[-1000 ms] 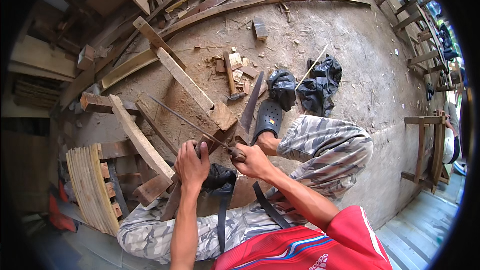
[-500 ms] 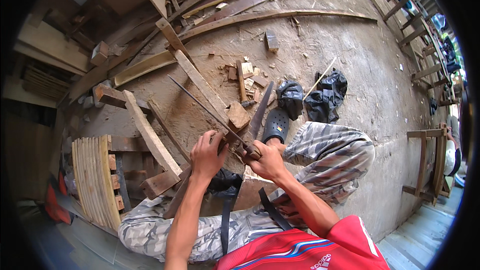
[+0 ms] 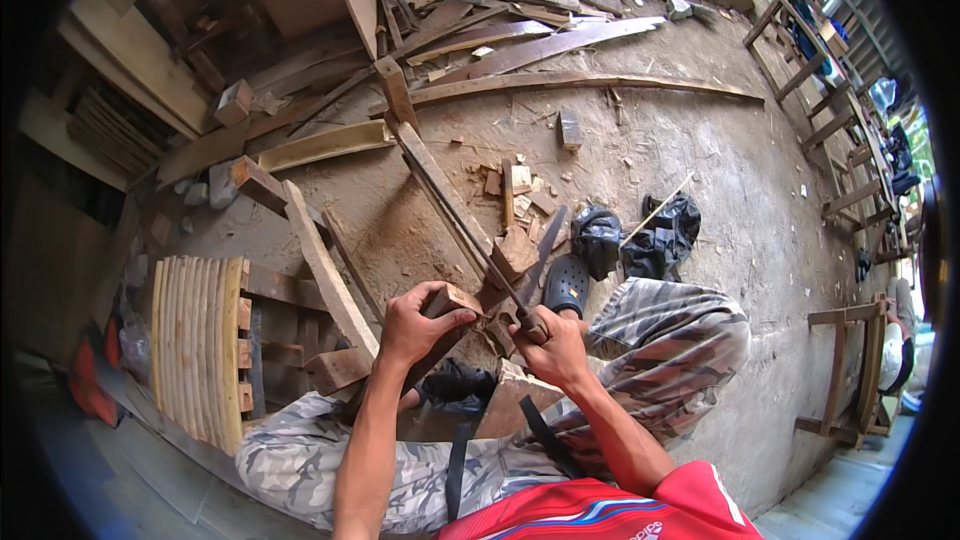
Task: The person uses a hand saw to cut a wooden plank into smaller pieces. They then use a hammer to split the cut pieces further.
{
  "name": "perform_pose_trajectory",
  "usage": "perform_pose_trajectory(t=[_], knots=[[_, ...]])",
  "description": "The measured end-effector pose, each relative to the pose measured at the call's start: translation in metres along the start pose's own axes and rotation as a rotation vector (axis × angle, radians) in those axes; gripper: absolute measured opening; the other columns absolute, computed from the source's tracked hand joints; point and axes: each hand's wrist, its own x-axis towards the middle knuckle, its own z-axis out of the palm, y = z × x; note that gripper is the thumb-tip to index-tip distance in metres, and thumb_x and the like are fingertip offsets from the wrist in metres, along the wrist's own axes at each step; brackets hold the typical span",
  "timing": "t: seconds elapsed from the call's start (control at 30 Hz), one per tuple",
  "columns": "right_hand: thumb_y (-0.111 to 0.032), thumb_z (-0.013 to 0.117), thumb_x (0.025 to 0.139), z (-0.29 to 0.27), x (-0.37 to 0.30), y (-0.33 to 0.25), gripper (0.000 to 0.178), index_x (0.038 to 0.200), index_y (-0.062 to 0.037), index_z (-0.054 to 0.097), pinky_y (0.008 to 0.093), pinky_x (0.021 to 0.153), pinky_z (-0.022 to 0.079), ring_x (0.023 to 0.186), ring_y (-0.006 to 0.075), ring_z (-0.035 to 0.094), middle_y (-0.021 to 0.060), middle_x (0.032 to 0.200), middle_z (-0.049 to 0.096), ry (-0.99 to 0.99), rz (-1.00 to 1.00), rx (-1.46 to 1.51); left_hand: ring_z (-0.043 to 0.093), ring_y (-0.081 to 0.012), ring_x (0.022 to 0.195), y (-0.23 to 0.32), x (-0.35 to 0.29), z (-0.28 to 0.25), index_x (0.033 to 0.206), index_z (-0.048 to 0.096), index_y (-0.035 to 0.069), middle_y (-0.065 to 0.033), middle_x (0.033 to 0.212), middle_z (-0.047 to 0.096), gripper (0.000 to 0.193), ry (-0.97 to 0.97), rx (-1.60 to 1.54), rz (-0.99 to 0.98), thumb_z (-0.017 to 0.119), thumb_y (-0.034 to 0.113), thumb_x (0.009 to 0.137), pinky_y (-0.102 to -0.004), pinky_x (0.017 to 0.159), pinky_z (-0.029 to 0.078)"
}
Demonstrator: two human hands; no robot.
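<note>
My left hand (image 3: 412,325) is closed round a brown piece of wood (image 3: 456,298), its thumb along the near side of the cut end. In my right fist (image 3: 555,348) is the wooden handle of a long, thin, dark metal tool (image 3: 490,262). Its shaft slants up and to the left, past the wood's right side; whether it is a narrow blade or a rod I cannot tell. Beyond my right hand, a dark tapered saw-like blade (image 3: 546,258) points away beside my shoe, its near end hidden. A wooden block (image 3: 515,252) sits just past the shaft.
A hammer-like wooden handle (image 3: 508,195) lies among small offcuts. Black plastic bags (image 3: 662,238) rest beyond my shoe (image 3: 567,283). To the left stand a slatted wooden frame (image 3: 198,350) and a curved wooden piece (image 3: 328,265). Planks (image 3: 560,48) are heaped at the back.
The view has tilted, so the scene sits lower. My left hand now shows the wood's cut end facing up. The tool's shaft in my right hand is steeper and seen more end-on.
</note>
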Motion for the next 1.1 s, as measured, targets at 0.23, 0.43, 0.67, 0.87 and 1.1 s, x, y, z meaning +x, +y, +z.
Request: perform_pose_trajectory(t=[0.23,0.43,0.67,0.87,1.1], knots=[[-0.029,0.076,0.091,-0.011,-0.003,-0.026,0.037,0.076,-0.0028,0.055,0.0411,0.052,0.042,0.049,0.0304,0.054,0.0139,0.056,0.054,-0.001,0.01,0.027,0.069,-0.0103,0.093,0.007,-0.01,-0.012,0.113,0.069,0.0,-0.0046,0.101,0.076,0.052,-0.092,-0.521,0.072,0.092,0.031,0.077,-0.0282,0.083,0.055],[-0.032,0.079,0.09,-0.028,0.0,-0.047,0.039,0.078,-0.0027,0.057,0.0375,0.053,0.041,0.052,0.0195,0.05,0.0122,0.059,0.054,-0.016,0.025,-0.009,0.062,-0.0088,0.094,0.021,-0.01,-0.011,0.116,0.064,0.002,0.0005,0.1,0.069,0.048,0.199,-0.679,0.23,0.08,0.04,0.091,-0.0247,0.086,0.049],[-0.029,0.09,0.08,-0.039,-0.004,-0.038,0.045,0.109,-0.0021,0.069,0.0295,0.081,0.054,0.09,0.0133,0.068,0.0066,0.098,0.075,-0.215,0.175,0.229,0.062,-0.0174,0.102,0.059,-0.011,-0.06,0.123,0.059,0.007,-0.0046,0.112,0.061,0.073,0.643,-1.031,-0.067,0.052,0.074,0.095,-0.0354,0.088,0.052],[-0.029,0.09,0.08,-0.05,-0.008,-0.043,0.053,0.117,0.0014,0.065,0.0294,0.09,0.054,0.099,0.0135,0.068,0.0106,0.109,0.075,-0.293,0.244,0.525,0.052,-0.0269,0.126,0.065,-0.019,-0.103,0.145,0.046,0.007,-0.0108,0.138,0.053,0.088,0.834,-1.237,-0.098,0.054,0.076,0.092,-0.0461,0.108,0.041],[-0.021,0.089,0.08,-0.059,0.001,-0.06,0.044,0.102,-0.0031,0.055,0.0343,0.091,0.051,0.108,0.0207,0.065,0.0189,0.12,0.069,-0.2,0.206,0.821,0.037,-0.0336,0.145,0.057,-0.024,-0.13,0.157,0.037,0.016,-0.0114,0.161,0.038,0.09,0.86,-1.436,-0.17,0.053,0.076,0.091,-0.0585,0.117,0.03]])
